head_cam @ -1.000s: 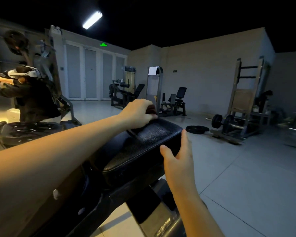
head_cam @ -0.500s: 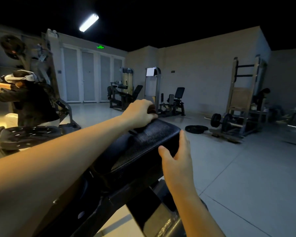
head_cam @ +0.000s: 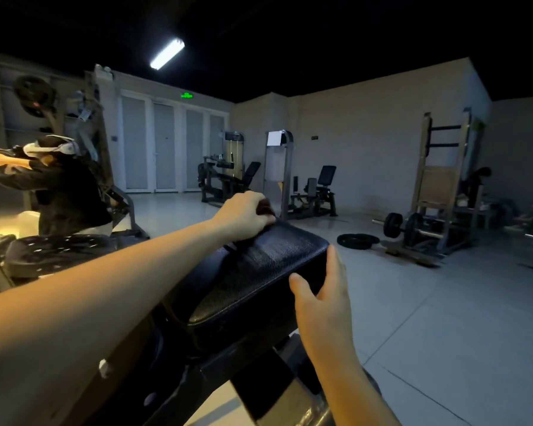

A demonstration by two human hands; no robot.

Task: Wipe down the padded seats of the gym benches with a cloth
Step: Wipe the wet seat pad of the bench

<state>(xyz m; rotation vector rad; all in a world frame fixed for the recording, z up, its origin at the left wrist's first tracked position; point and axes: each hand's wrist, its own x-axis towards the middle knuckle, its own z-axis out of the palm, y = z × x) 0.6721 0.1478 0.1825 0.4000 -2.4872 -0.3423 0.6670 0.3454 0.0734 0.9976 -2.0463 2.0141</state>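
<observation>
- At the left edge of the frame another person in a headset leans away from us. Just below them lies a second dark pad speckled with light. We judge that one is not yet our concern.
- Our left grip, a little left of centre, is curled down over the cloth, bunching it under the fingers. Only a dark reddish fold shows past the knuckles.
- The cloth sits at the far end of the padded seat, which runs from the lower middle of the frame up to the centre.
- Over the last second little has moved. The left grip has stayed parked on that far end and only our view has drifted slightly. We read this as the top of a stroke, or a pause there, not a finished pass.
- The near stretch of the seat shows a faint sheen. We cannot tell from that whether it has been wiped.
- Our right grip, right of centre, is open, with straight fingers laid against the seat's right side and the thumb spread. It has kept that bracing spot, steadying the pad.
- Further right, a weight plate lies on the floor, well apart from us.
</observation>
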